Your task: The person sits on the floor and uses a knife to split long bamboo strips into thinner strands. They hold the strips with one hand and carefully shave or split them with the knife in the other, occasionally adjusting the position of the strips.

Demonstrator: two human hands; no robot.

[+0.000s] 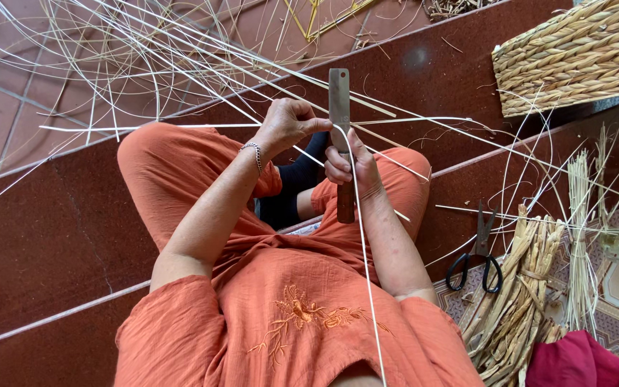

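I'm seeing the right hand (352, 166) gripping a flat knife (340, 136) (wooden handle down), while the left hand (288, 125) is pinching a pale cane strip (365, 244) against the blade.

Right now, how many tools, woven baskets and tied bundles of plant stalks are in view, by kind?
Flat-bladed knife with wooden handle, gripped in the right hand: 1
Black-handled scissors: 1
Woven straw basket: 1
Tied bundles of dried stalks: 2
Total: 5
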